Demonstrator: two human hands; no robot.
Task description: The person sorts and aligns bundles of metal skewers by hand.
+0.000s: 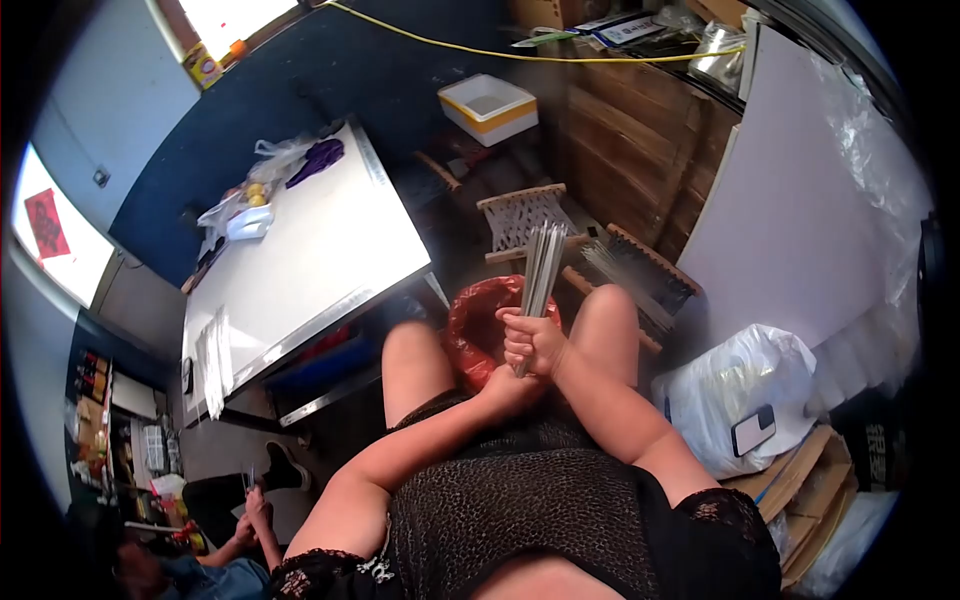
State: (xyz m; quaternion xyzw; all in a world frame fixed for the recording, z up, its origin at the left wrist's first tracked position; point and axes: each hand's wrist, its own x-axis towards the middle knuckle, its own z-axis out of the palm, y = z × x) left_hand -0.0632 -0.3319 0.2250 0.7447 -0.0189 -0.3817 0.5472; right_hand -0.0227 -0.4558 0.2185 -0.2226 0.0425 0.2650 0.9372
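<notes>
A bundle of thin, silvery-grey sticks (pixel 543 262) stands almost upright in front of my lap, its ends fanning slightly at the top. My right hand (pixel 535 342) is closed around its lower part, fingers wrapped over the sticks. Just below, my left hand (pixel 512 390) is closed at the bottom end of the same bundle; its fingers are partly hidden. Behind the hands, between my knees, sits a bin lined with a red plastic bag (pixel 475 325). More thin sticks (pixel 628 275) lie on a low wooden-framed stool beyond my right knee.
A white table (pixel 320 240) at left bears long pale strips (pixel 213 360), plastic bags and a purple cloth. A white bag with a phone (pixel 754 430) on it stands at right above cardboard. Another person's hands (pixel 255 515) show at lower left. A white-yellow tub (pixel 488 108) sits behind.
</notes>
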